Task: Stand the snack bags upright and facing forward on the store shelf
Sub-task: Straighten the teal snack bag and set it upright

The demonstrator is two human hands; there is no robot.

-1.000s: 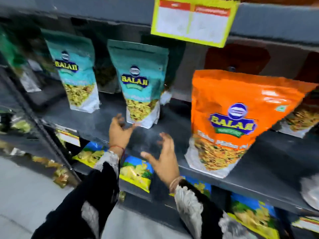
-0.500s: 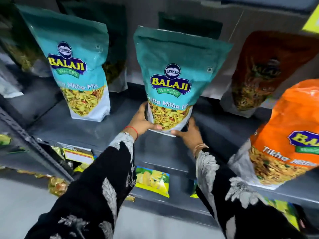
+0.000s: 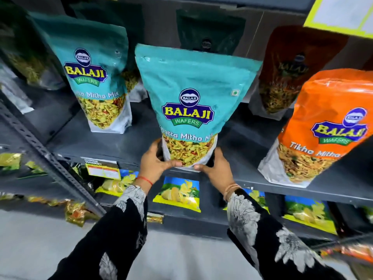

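A teal snack bag [image 3: 191, 102] stands upright, label forward, at the front edge of the grey shelf [image 3: 84, 142]. My left hand [image 3: 155, 160] grips its lower left corner and my right hand [image 3: 217, 170] grips its lower right corner, thumbs across the bag's base. A second teal bag [image 3: 94, 77] stands upright to the left, further back. An orange bag [image 3: 327, 126] stands at the right, leaning a little left. Darker bags stand in shadow behind, among them a dark red one [image 3: 290, 71].
A slanted perforated metal upright [image 3: 46, 156] crosses the left side. A price tag [image 3: 103, 169] hangs on the shelf lip. Yellow chip bags [image 3: 179, 193] lie on the lower shelf. A yellow sign [image 3: 341, 15] hangs at top right.
My open hands reached in and closed on the base of the middle teal bag. It has since come forward to the shelf's front edge.
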